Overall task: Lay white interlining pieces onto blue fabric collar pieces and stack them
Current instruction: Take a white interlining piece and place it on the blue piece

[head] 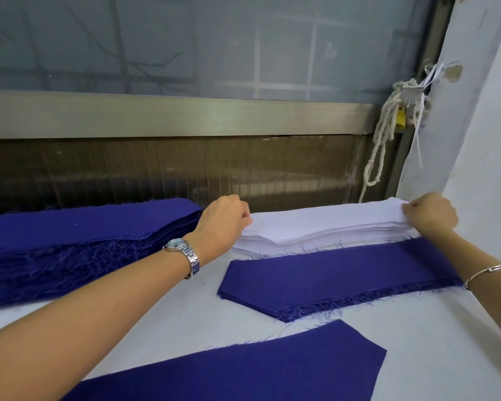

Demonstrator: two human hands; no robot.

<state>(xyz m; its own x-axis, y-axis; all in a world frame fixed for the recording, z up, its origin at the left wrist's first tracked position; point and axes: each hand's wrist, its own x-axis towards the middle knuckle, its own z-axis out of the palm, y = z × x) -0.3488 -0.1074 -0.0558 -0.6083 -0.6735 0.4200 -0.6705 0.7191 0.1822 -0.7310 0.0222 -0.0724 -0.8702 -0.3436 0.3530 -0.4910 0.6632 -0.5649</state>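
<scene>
The left hand (223, 224), at about 10 o'clock from the middle of the view, has its fingers curled onto the left end of the tall stack of white interlining pieces (324, 224) and pinches the top layer there; the fingertips themselves are hidden behind the knuckles. The right hand (430, 214), at 2 o'clock, pinches the top layer at the stack's right end between thumb and curled fingers. A silver metal wristwatch (185, 253) sits on the left wrist and a thin silver bangle (488, 272) on the right forearm. Just beside the white stack, at its 6 o'clock, lies a low pile of blue fabric collar pieces with frayed edges (330, 276), touching the stack's near edge. At 9 o'clock a thick, long heap of blue fabric pieces (70, 241) runs off the left side. At 6 o'clock a single flat blue fabric piece (243, 369) lies on the white-covered table (162, 308). At 1 o'clock a knotted off-white rope (385, 134) and a yellow padlock (400, 118) hang by the grey metal window frame (185, 117)
</scene>
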